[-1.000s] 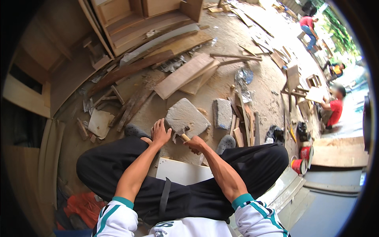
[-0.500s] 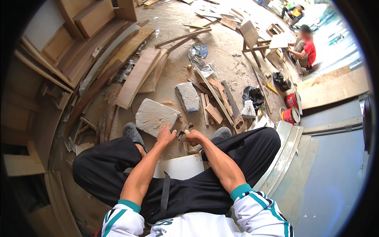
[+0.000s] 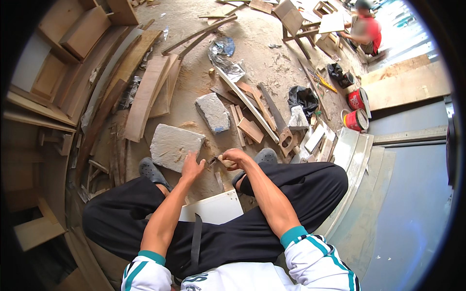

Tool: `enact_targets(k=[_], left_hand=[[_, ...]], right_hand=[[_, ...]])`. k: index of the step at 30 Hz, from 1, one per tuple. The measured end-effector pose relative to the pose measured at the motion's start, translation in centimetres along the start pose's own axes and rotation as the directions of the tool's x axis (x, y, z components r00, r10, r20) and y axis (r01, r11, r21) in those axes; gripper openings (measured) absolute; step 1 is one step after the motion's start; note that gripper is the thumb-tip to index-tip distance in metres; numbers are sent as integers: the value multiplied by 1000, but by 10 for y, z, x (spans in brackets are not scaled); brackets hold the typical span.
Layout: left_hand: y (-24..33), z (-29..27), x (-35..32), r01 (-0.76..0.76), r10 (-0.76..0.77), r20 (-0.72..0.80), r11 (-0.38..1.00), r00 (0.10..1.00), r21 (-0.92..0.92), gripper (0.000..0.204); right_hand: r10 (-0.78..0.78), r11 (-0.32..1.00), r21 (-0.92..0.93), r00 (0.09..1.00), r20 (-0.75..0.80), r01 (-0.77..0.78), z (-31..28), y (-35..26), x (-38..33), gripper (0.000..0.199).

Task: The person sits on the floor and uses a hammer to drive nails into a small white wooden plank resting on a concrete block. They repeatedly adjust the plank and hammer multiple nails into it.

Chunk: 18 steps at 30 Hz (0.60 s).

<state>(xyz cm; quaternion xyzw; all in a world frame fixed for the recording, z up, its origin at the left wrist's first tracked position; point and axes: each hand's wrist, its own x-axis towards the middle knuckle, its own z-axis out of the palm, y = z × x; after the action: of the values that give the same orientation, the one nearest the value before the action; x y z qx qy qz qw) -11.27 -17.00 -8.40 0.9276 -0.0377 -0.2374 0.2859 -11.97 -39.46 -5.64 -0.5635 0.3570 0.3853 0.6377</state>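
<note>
The left hand lies flat and open on the near edge of a flat grey stone on the floor. At its 3 o'clock, the right hand is closed around a small wooden-handled tool. Farther at 1 o'clock lies another stone, then a handsaw.

A dusty concrete floor runs through this open workshop, strewn with wooden planks and offcuts. Plywood cabinet carcasses are stacked along the left. Two red paint tins stand near a grey slab at right. Bright daylight falls from the far right corner.
</note>
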Motion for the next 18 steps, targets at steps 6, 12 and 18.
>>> enact_targets(k=[6, 12, 18], left_hand=[[31, -7, 1, -67, 83, 70, 976, 994, -207, 56], [72, -5, 4, -223, 324, 108, 822, 940, -525, 54], [79, 2, 12, -258, 374, 64, 743, 925, -618, 52]], right_hand=[[-112, 988, 106, 994, -13, 113, -3, 1, 9, 29], [-238, 954, -248, 929, -283, 169, -56, 15, 53, 45], [-489, 754, -616, 432, -758, -227, -111, 8, 30, 41]])
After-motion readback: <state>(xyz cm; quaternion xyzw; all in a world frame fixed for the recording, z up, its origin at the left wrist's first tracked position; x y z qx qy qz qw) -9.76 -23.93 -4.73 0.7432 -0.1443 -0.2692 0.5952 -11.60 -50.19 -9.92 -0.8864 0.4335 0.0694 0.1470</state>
